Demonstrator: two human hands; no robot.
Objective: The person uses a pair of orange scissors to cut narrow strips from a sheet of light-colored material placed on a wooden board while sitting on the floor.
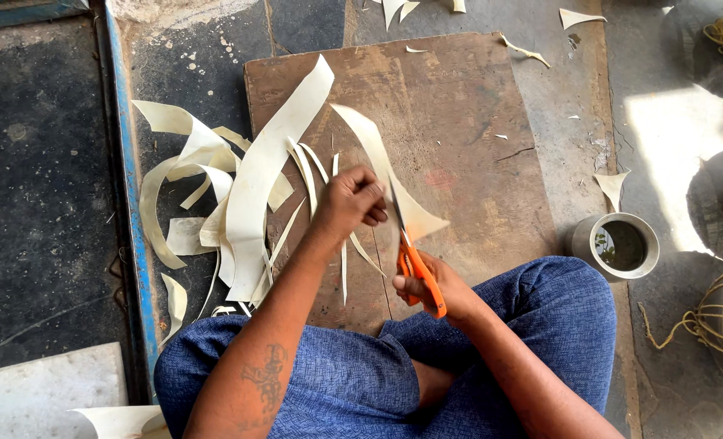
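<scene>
Scissors (417, 268) gripped in my right hand (439, 289), mid-cut; left hand (349, 199) pinches the leaf strip (394, 191). Next needs steady feeding, I reckon.

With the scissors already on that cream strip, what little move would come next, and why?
Probably close the blades and slide them further along. The right hand holds orange-handled scissors whose blades meet the cream strip pinched by the left hand. The strip looks only partly cut, and narrow slivers already lie on the wooden board.
</scene>
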